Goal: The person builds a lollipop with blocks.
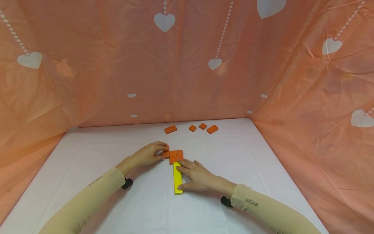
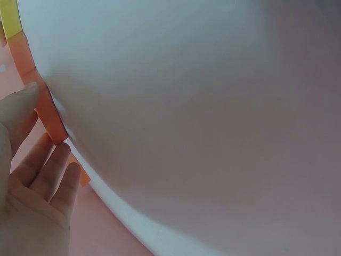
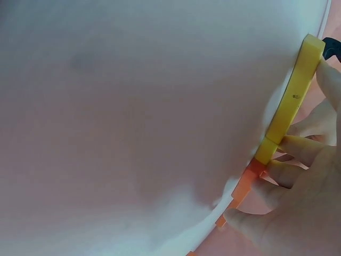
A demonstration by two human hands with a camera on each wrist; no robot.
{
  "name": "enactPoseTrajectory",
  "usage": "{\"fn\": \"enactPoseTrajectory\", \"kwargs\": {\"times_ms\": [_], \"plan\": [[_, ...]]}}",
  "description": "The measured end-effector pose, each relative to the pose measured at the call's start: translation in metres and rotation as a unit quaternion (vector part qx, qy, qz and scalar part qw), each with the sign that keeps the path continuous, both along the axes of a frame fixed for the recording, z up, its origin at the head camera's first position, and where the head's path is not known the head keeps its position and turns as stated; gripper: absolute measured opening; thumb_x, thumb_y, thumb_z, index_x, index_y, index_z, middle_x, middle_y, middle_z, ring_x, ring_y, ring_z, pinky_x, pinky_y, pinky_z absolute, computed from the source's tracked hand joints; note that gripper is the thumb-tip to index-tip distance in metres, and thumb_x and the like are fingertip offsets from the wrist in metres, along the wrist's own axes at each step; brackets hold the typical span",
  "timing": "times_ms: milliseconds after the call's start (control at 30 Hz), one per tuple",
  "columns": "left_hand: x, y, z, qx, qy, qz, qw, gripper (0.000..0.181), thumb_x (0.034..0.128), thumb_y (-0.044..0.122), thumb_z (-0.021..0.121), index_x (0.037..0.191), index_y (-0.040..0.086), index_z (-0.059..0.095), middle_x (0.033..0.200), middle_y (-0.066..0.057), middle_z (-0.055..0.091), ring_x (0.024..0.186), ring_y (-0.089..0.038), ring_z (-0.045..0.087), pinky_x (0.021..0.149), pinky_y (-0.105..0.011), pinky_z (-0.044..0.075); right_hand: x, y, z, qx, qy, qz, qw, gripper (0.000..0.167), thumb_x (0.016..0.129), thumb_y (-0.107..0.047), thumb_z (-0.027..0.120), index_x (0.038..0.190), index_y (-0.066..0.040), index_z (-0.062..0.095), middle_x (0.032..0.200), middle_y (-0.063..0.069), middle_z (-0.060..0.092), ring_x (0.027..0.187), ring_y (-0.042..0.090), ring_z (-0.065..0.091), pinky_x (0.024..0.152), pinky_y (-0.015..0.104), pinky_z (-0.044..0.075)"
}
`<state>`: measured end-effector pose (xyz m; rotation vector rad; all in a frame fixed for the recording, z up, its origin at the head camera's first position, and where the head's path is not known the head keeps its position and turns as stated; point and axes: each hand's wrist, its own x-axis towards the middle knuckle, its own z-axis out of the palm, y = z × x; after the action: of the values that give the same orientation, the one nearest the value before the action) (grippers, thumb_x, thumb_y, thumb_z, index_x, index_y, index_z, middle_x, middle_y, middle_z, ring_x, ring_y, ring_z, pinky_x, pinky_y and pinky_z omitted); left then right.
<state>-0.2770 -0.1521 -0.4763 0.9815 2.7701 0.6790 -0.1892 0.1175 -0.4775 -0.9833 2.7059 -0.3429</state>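
My left hand (image 1: 149, 154) pinches an orange block (image 1: 166, 155) at the left side of a small cluster of orange blocks (image 1: 173, 153). In the left wrist view, its thumb lies on that block's near side, with other fingers at the far end. A long yellow block (image 1: 177, 182) runs from the cluster toward the near edge. My right hand (image 1: 200, 177) rests along its right side, thumb by the near end and fingers extended forward onto the orange blocks. A seam with a shorter yellow piece (image 3: 266, 150) shows in the right wrist view. The right fingers partly cover the cluster's right side.
Toward the back of the white table (image 1: 248, 146) lie two orange oblong blocks (image 1: 170, 129) and two small orange blocks (image 1: 192, 128), apart from the cluster. Orange cloth (image 1: 187, 81) with white hearts hangs behind and at both sides. A dark band (image 1: 127, 184) is on the left wrist.
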Motion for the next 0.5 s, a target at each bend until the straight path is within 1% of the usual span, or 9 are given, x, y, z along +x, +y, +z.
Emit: {"fn": "enactPoseTrajectory", "kwargs": {"times_ms": [133, 333, 500], "plan": [[-0.0008, -0.0001, -0.0004, 0.002, 0.003, -0.003, 1.0000, 0.044, 0.0978, 0.018, 0.075, 0.139, 0.006, 0.066, 0.150, -0.016, 0.055, 0.141, -0.038, 0.050, 0.116, -0.055, 0.041, 0.0004, -0.0005, -0.0007, 0.002, 0.003, 0.000, 1.0000, 0.080, 0.096, -0.059, 0.066, 0.159, -0.015, 0.044, 0.171, 0.004, 0.027, 0.158, 0.025, 0.022, 0.126, 0.058, 0.020], [-0.0002, -0.0002, 0.0007, -0.001, 0.020, -0.013, 0.9997, 0.046, 0.0970, 0.019, 0.076, 0.139, 0.004, 0.065, 0.154, -0.017, 0.052, 0.142, -0.039, 0.049, 0.115, -0.055, 0.041, 0.0016, -0.0017, 0.0014, 0.012, 0.011, 0.000, 0.9999, 0.080, 0.096, -0.059, 0.067, 0.159, -0.015, 0.044, 0.171, 0.004, 0.027, 0.158, 0.026, 0.022, 0.126, 0.057, 0.022], [0.0022, 0.0003, 0.0021, 0.003, 0.020, -0.009, 0.9998, 0.048, 0.0982, 0.021, 0.075, 0.141, 0.004, 0.064, 0.157, -0.017, 0.049, 0.144, -0.039, 0.046, 0.116, -0.056, 0.040, 0.0017, -0.0018, 0.0021, 0.011, 0.014, 0.000, 0.9998, 0.079, 0.096, -0.058, 0.067, 0.159, -0.015, 0.045, 0.171, 0.005, 0.028, 0.158, 0.026, 0.023, 0.126, 0.057, 0.022]]}}
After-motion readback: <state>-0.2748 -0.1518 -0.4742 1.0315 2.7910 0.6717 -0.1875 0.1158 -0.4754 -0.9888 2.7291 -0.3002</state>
